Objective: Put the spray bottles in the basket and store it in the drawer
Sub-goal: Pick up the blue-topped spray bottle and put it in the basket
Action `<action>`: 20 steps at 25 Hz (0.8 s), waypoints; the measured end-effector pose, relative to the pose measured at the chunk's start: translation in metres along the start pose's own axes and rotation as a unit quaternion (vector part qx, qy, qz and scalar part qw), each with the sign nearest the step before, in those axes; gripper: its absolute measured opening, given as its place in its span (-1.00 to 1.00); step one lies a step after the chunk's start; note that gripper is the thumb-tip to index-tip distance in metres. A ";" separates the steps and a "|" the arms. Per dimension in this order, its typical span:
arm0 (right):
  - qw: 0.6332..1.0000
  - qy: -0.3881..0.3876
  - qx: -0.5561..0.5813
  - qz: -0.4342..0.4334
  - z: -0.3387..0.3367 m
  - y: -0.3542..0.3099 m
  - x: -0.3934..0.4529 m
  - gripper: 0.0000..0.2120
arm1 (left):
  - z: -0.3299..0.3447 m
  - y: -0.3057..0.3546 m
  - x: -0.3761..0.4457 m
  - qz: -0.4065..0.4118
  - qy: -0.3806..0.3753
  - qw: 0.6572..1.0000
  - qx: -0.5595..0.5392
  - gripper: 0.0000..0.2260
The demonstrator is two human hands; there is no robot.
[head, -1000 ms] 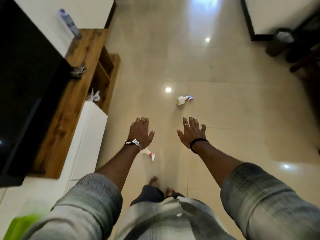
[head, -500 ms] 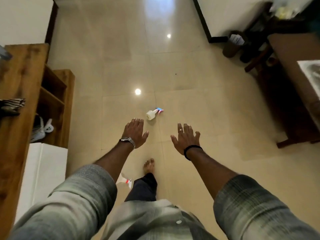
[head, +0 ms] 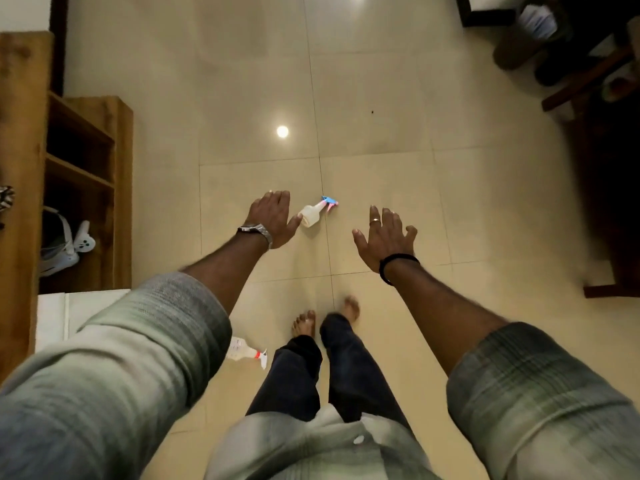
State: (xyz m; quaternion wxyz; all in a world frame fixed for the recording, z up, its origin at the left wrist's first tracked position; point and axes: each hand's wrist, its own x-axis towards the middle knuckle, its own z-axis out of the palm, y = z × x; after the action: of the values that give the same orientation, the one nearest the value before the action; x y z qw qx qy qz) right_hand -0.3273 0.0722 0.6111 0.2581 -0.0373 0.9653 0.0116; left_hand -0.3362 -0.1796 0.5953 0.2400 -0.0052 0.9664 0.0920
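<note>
A small white spray bottle with a blue and pink nozzle [head: 313,213] lies on its side on the tiled floor. My left hand [head: 272,218] hovers open just left of it, thumb close to the bottle's base. My right hand [head: 384,239] is spread open to the right of the bottle, holding nothing. A second white spray bottle with a red collar [head: 246,350] lies on the floor beside my left foot, partly hidden by my left sleeve. No basket or drawer shows in this view.
A wooden shelf unit [head: 86,188] stands at the left with a white headset and controller [head: 69,247] inside. A white cabinet top [head: 69,313] sits below it. Dark wooden furniture [head: 609,209] and a bin [head: 526,32] stand at the right.
I have stepped forward and the view has tilted down. The blue-nozzled bottle is now level with my left hand, and both hands have spread wider apart.
</note>
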 end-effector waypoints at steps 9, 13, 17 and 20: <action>0.997 -0.077 0.023 0.014 0.110 -0.007 0.218 -0.34 | 0.103 -0.050 0.191 -0.023 -0.055 0.998 -0.002 -0.47; 0.995 -0.099 0.013 -0.002 0.194 -0.019 0.325 -0.34 | 0.180 -0.076 0.293 -0.007 -0.075 0.997 0.016 -0.49; 0.993 -0.113 0.030 -0.008 0.267 -0.038 0.395 -0.34 | 0.253 -0.089 0.358 -0.004 -0.096 0.995 0.001 -0.50; 0.988 -0.145 0.055 0.014 0.320 -0.053 0.425 -0.34 | 0.309 -0.090 0.386 -0.004 -0.126 0.992 -0.013 -0.50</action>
State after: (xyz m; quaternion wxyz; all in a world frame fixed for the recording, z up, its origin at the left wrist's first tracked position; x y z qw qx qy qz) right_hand -0.5310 0.0051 0.1220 0.3968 -0.0079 0.9173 -0.0326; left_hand -0.5295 -0.1993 0.1322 0.3598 -0.0006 0.9273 0.1036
